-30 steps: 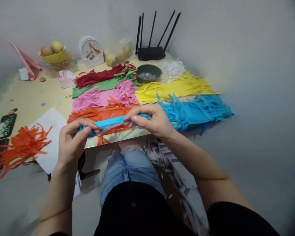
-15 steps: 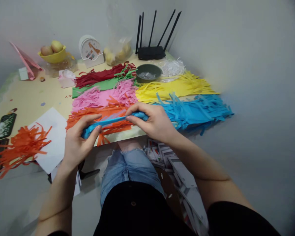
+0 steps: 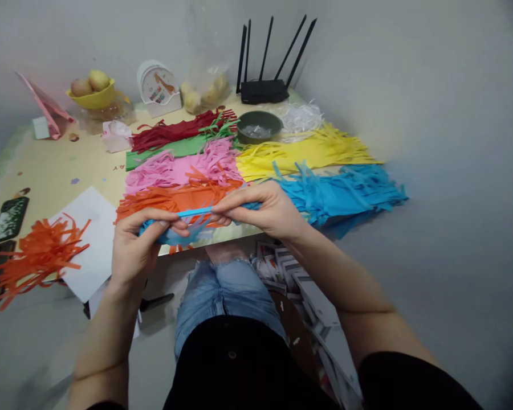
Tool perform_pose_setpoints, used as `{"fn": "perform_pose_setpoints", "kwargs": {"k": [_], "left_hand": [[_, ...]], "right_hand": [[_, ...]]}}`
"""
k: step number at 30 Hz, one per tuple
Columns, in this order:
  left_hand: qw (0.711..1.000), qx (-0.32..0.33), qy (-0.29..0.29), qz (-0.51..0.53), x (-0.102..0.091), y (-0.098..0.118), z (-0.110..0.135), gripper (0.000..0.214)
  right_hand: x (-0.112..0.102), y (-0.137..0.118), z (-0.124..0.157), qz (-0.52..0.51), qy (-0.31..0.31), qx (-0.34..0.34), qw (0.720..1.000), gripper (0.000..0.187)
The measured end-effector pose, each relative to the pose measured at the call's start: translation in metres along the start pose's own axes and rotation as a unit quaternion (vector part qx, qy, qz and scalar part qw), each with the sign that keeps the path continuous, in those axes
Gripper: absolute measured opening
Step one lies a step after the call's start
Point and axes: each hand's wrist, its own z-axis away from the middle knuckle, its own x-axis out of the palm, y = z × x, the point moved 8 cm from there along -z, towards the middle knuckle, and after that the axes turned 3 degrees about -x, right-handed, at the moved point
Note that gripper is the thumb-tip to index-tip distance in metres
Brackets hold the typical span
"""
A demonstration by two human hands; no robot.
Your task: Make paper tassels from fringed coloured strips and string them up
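A blue paper strip (image 3: 196, 212) is held in the air just over the near edge of the surface (image 3: 60, 171), above the person's knees. Its long axis runs nearly level from side to side, the left end a touch lower than the right, and loose cut fringes hang down from it near the left hand (image 3: 139, 242). That hand's grip is closed on the strip's left end, thumb on top and fingers curled beneath. The right hand (image 3: 265, 212) pinches the right end in a narrow grip between thumb and fingertips. Just behind the strip lies an orange fringed sheet (image 3: 171, 198), then pink (image 3: 179, 168), green (image 3: 171, 149) and dark red (image 3: 175, 132) ones farther back, all with their long sides running left to right. To the right lie a blue fringed pile (image 3: 346, 191) and a yellow one (image 3: 308, 152). A dark green bowl (image 3: 259, 126) stands between the red and yellow sheets; what is in it looks pale and crumpled, too small to tell. A yellow bowl (image 3: 94, 99) at the far left holds round pale fruit (image 3: 89, 84). A clear bag (image 3: 203, 91) beside the router (image 3: 263, 91) holds more roundish pale things.
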Motion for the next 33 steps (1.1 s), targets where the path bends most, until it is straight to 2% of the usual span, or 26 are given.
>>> {"fn": "perform_pose_setpoints", "kwargs": {"k": [3,6,8,11,13,16,19,22,24,26,28,31,33], "left_hand": [[1.000,0.020,-0.019,0.002,-0.003,-0.002,0.001,0.003],[0.991,0.032,-0.076,-0.105,-0.007,0.002,0.003,0.009],[0.962,0.048,-0.133,-0.234,-0.003,0.009,0.003,0.010],[0.905,0.108,-0.168,-0.375,0.006,0.025,-0.001,0.014],[0.886,0.122,-0.192,-0.404,0.016,0.027,-0.006,0.019],[0.873,0.098,-0.239,-0.414,0.027,0.013,-0.011,0.020],[0.852,0.141,-0.208,-0.459,0.025,0.009,-0.014,0.021],[0.799,0.263,-0.151,-0.519,0.023,0.016,-0.009,0.014],[0.775,0.323,-0.126,-0.528,0.021,0.020,-0.005,0.016],[0.773,0.346,-0.112,-0.520,0.017,0.020,-0.003,0.018],[0.775,0.356,-0.096,-0.513,0.012,0.017,-0.002,0.021],[0.781,0.368,-0.039,-0.503,0.007,0.015,-0.001,0.021],[0.802,0.358,0.010,-0.478,0.006,0.014,0.000,0.017]], "right_hand": [[-0.003,0.006,-0.002,-0.013,-0.003,0.016,1.000,0.011],[-0.006,0.009,-0.002,0.027,-0.002,0.019,0.999,0.015],[-0.004,0.003,-0.002,0.110,-0.022,-0.013,0.994,0.019],[0.008,-0.012,-0.001,0.237,-0.083,-0.094,0.963,0.025],[0.017,-0.019,0.001,0.276,-0.121,-0.137,0.944,0.027],[0.022,-0.025,0.004,0.306,-0.141,-0.171,0.926,0.027],[0.019,-0.023,0.003,0.312,-0.150,-0.150,0.926,0.026],[0.010,-0.009,-0.007,0.256,-0.142,-0.044,0.955,0.027],[0.007,0.006,-0.014,0.184,-0.138,0.035,0.973,0.028],[0.015,0.022,-0.017,0.088,-0.159,0.096,0.979,0.026],[0.027,0.036,-0.017,-0.010,-0.182,0.141,0.973,0.023],[0.036,0.047,-0.017,-0.101,-0.143,0.157,0.972,0.021],[0.038,0.048,-0.019,-0.121,-0.102,0.131,0.979,0.022]]}}
